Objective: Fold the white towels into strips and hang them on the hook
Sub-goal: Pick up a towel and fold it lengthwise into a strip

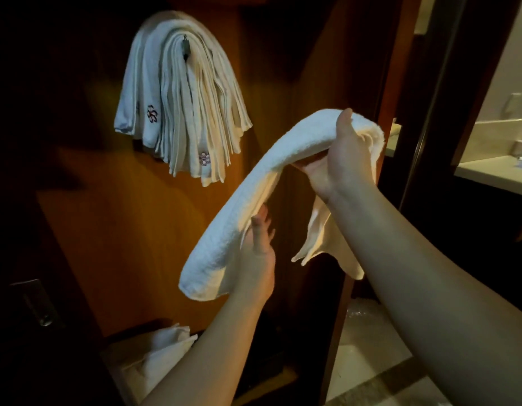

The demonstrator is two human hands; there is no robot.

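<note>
In the head view, the hook [185, 46] is fixed on a wooden panel [113, 230], and a bundle of folded white towels [180, 112] already hangs over it, with small flower marks near the lower ends. Below and to the right of the hook, the person holds one more white towel [253, 194], folded into a long strip that curves from upper right to lower left. The right hand [338, 159] grips the upper end of the strip, with the thumb on top and the fingers curled under the cloth; a loose corner hangs down beside the right forearm. The left hand [258, 253] is lower, under the strip's lower part; its fingers are straight and support the cloth from below. Far below the hook, near the floor, more white cloth [163, 350] lies in the dark.
</note>
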